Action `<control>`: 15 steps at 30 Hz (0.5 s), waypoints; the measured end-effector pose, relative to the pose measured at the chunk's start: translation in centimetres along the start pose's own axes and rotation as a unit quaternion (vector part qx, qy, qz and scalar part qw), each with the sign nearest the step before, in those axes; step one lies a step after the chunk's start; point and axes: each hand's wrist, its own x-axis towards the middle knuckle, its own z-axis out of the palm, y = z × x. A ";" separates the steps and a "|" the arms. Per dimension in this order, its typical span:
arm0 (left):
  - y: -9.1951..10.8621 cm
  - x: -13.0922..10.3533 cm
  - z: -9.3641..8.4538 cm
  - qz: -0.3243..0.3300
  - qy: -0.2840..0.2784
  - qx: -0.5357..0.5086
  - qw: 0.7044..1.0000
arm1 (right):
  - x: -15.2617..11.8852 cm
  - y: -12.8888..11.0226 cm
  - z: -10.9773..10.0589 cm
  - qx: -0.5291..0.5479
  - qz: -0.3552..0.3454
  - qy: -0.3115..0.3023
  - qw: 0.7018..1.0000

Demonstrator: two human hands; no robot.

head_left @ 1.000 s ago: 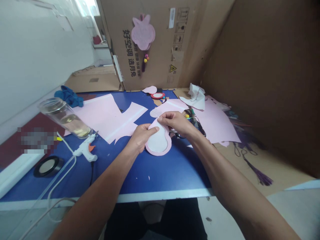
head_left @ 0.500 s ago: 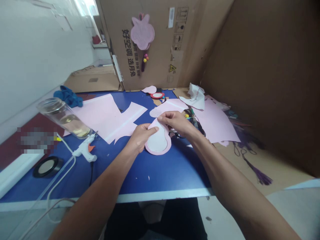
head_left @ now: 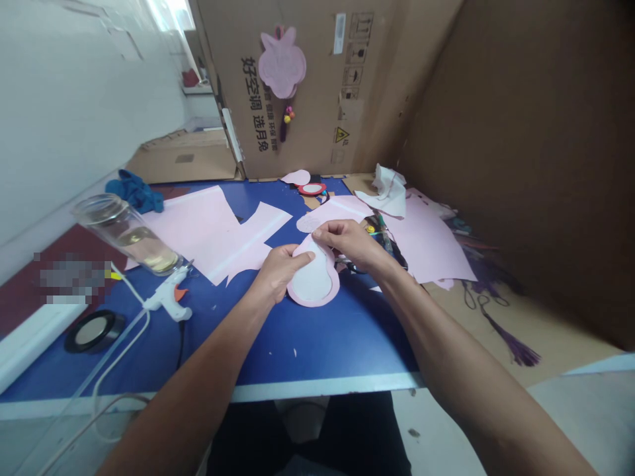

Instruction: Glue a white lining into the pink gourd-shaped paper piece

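Cutout (head_left: pixel 313 277), pink with white centre, held over the blue surface (head_left: pixel 307 350). Left hand (head_left: pixel 278 274): grip pinching its left side, thumb on the white face. Right hand (head_left: pixel 351 241): grip pinching its narrow top end. Glue gun (head_left: pixel 169 297) lies near bottle (head_left: pixel 136 241), left of both hands.

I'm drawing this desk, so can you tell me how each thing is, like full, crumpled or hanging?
Gourd-shaped piece: held
Left hand: gripping its side
Right hand: pinching its top
Glass bottle: partly full
Glue gun: lying down, can't tell if hot
Blue cloth: crumpled
White cloth or paper: crumpled
Notched pink sheet: cut
Purple tassel: lying down
Pink ornament: hanging up
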 end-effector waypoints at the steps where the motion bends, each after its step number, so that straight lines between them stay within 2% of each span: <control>1: 0.0 0.0 0.0 0.000 0.000 0.001 1.000 | 0.0 0.0 0.0 -0.002 0.002 -0.003 1.000; 15: 0.0 0.0 0.0 -0.002 -0.003 -0.005 1.000 | 0.0 -0.3 -0.2 -0.010 -0.018 -0.005 1.000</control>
